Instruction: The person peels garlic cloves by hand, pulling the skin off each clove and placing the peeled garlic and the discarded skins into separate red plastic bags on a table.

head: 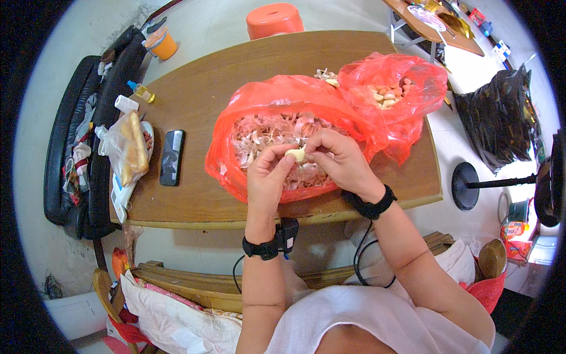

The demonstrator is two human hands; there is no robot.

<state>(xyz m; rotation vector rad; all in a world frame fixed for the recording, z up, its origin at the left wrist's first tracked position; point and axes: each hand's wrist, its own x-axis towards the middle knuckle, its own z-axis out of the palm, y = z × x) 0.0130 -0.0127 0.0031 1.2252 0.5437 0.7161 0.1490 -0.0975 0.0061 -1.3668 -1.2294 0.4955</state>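
Observation:
My left hand [270, 170] pinches a pale garlic clove [295, 154] between thumb and forefinger. From the other side, the fingertips of my right hand [338, 161] close on the clove's right end, where a bit of skin may be; the fingers hide it. Both hands hover over a wide-open red plastic bag [283, 90] filled with papery garlic skins [261, 135]. Behind it to the right, a second red plastic bag [353, 71] contains several peeled cloves [387, 98]. A loose clove [332, 82] and some skins [326, 74] lie on the table between the bags.
On the wooden table [199, 106], a smartphone [172, 157], bagged bread [132, 150], a paper roll [126, 104] and a small bottle [142, 92] sit at left. A red stool [274, 20] stands beyond. A black bag [495, 117] is on the floor at right.

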